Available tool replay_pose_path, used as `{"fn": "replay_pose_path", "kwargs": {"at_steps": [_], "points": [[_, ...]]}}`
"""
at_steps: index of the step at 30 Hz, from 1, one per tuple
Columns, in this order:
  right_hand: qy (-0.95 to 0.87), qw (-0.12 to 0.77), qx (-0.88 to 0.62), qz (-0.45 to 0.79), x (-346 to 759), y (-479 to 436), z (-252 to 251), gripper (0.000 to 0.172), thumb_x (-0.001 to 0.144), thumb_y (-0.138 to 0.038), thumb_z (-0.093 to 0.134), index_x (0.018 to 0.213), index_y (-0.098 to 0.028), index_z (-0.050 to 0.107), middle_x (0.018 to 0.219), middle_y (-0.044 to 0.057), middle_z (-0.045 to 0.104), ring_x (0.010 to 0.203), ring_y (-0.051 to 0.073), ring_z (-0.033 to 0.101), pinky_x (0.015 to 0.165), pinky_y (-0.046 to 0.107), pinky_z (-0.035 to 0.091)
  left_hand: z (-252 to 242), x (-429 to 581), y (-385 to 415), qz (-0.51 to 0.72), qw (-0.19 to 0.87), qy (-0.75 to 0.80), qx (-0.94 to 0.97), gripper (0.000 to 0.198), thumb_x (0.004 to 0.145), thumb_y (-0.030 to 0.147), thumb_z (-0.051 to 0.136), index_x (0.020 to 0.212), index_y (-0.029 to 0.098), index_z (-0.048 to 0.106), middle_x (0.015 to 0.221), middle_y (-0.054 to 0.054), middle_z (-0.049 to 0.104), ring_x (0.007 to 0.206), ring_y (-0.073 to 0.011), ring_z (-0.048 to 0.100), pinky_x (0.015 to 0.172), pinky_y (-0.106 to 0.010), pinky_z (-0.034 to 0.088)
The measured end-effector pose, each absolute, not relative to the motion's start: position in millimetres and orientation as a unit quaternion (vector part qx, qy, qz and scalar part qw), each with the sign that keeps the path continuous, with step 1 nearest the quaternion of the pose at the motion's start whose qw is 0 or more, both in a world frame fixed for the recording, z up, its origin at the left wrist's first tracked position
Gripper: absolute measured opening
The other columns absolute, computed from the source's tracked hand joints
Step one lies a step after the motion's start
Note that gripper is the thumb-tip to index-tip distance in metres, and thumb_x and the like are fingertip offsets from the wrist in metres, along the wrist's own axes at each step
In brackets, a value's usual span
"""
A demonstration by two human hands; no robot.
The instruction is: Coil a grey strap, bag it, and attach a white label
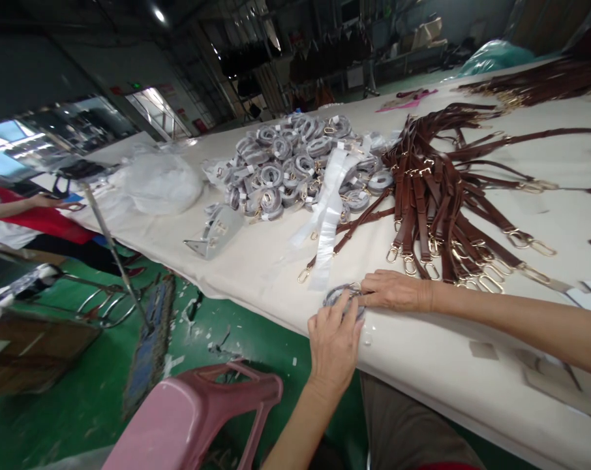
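At the near table edge lies a coiled strap in grey wrapping, partly covered by my fingers. My left hand bends its fingers over the coil from the near side. From the right, my right hand closes its fingertips on the coil's right side. Just beyond are strips of clear plastic film and a brown strap end with a gold clasp. A heap of brown leather straps with gold clasps spreads to the right. Farther back stands a pile of wrapped coiled straps.
A clear plastic bag and a grey see-through piece lie on the white-covered table. A pink stool stands below the edge, beside a mop. Another person's arm shows at left.
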State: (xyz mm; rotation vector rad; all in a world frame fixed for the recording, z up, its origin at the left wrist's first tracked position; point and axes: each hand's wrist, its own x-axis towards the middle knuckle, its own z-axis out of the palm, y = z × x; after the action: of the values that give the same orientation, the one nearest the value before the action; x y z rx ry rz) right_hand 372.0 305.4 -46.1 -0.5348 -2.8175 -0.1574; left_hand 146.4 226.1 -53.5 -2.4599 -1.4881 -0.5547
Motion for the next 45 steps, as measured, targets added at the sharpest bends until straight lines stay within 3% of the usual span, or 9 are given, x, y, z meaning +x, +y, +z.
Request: {"fn": "replay_pose_path", "kwargs": {"at_steps": [3, 10, 17, 26, 29, 32, 39, 41, 45], "points": [[-0.971, 0.144, -0.183, -0.054, 370.9, 306.3, -47.8, 0.03, 0.107, -0.022, 0.038, 0.13, -0.022, 0.056, 0.096, 0.006, 0.062, 0.086, 0.02, 0.052, 0.069, 0.032, 0.035, -54.9, 152.6, 221.1, -0.171, 0.178, -0.504, -0.828, 0.035, 0.096, 0.031, 0.055, 0.13, 0.023, 0.063, 0.122, -0.003, 0.074, 0.085, -0.0236, 0.066, 0.065, -0.04, 0.053], [-0.972, 0.154, -0.171, -0.046, 371.2, 316.0, -50.4, 0.026, 0.105, -0.019, 0.043, 0.122, -0.022, 0.062, 0.091, 0.006, 0.061, 0.084, 0.021, 0.051, 0.069, 0.032, 0.034, -52.3, 157.3, 223.2, -0.061, 0.182, -0.51, -0.839, 0.044, 0.092, 0.008, 0.058, 0.135, 0.016, 0.057, 0.109, -0.006, 0.074, 0.074, -0.018, 0.071, 0.064, -0.032, 0.059], [-0.962, 0.181, -0.203, 0.032, 368.8, 317.9, -57.3, 0.025, 0.103, -0.023, 0.047, 0.122, -0.02, 0.064, 0.097, 0.009, 0.063, 0.09, 0.021, 0.054, 0.074, 0.032, 0.039, -61.2, 174.5, 224.0, -0.099, 0.017, -0.597, -0.796, 0.034, 0.099, 0.021, 0.043, 0.129, 0.021, 0.059, 0.114, -0.01, 0.067, 0.069, -0.0188, 0.072, 0.052, -0.028, 0.055], [-0.851, 0.331, -0.366, 0.179, 400.7, 278.1, -15.2, 0.046, 0.104, -0.049, 0.043, 0.13, -0.016, 0.061, 0.107, 0.011, 0.066, 0.096, 0.021, 0.065, 0.085, 0.035, 0.054, -39.8, 153.4, 241.7, -0.266, -0.211, -0.566, -0.751, 0.025, 0.093, 0.022, 0.048, 0.109, 0.02, 0.066, 0.109, -0.011, 0.067, 0.073, -0.0194, 0.067, 0.07, -0.033, 0.054], [-0.787, 0.379, -0.419, 0.247, 407.8, 240.0, 0.1, 0.038, 0.102, -0.048, 0.049, 0.113, -0.019, 0.071, 0.102, 0.008, 0.07, 0.093, 0.021, 0.067, 0.082, 0.033, 0.053, -31.5, 151.1, 238.6, -0.332, -0.356, -0.55, -0.679, 0.026, 0.093, 0.035, 0.048, 0.106, 0.018, 0.064, 0.078, -0.002, 0.066, 0.047, -0.0123, 0.057, 0.053, -0.027, 0.048], [-0.701, 0.43, -0.462, 0.333, 399.8, 206.8, -5.5, 0.036, 0.097, -0.051, 0.055, 0.097, -0.02, 0.074, 0.09, 0.006, 0.071, 0.083, 0.02, 0.067, 0.077, 0.033, 0.054, -24.4, 156.8, 226.3, -0.38, -0.496, -0.517, -0.585, 0.036, 0.091, 0.051, 0.05, 0.096, 0.017, 0.06, 0.05, 0.008, 0.047, 0.037, -0.0086, 0.046, 0.042, -0.019, 0.035], [-0.677, 0.488, -0.409, 0.367, 366.9, 193.0, -31.9, 0.056, 0.092, -0.05, 0.065, 0.14, -0.024, 0.052, 0.139, 0.013, 0.054, 0.129, 0.027, 0.051, 0.103, 0.045, 0.05, -22.6, 168.5, 184.9, -0.405, -0.704, -0.413, -0.412, 0.044, 0.081, 0.054, 0.067, 0.097, 0.013, 0.062, 0.089, -0.005, 0.07, 0.035, 0.0008, 0.043, 0.034, -0.014, 0.026], [-0.657, 0.469, -0.36, 0.468, 358.7, 198.2, -28.9, 0.068, 0.091, -0.056, 0.064, 0.145, -0.023, 0.042, 0.136, 0.014, 0.054, 0.119, 0.026, 0.059, 0.1, 0.044, 0.052, -23.8, 168.3, 177.3, -0.406, -0.748, -0.378, -0.364, 0.043, 0.078, 0.05, 0.073, 0.098, 0.013, 0.064, 0.087, -0.004, 0.071, 0.033, -0.0002, 0.047, 0.031, -0.013, 0.026], [-0.598, 0.435, -0.318, 0.593, 340.1, 202.4, -26.4, 0.08, 0.086, -0.069, 0.061, 0.145, -0.023, 0.031, 0.107, 0.005, 0.06, 0.06, 0.014, 0.066, 0.056, 0.03, 0.056, -23.8, 169.3, 166.1, -0.42, -0.748, -0.373, -0.354, 0.041, 0.078, 0.05, 0.074, 0.092, 0.013, 0.063, 0.077, 0.001, 0.067, 0.029, -0.0015, 0.046, 0.027, -0.013, 0.025]]}}
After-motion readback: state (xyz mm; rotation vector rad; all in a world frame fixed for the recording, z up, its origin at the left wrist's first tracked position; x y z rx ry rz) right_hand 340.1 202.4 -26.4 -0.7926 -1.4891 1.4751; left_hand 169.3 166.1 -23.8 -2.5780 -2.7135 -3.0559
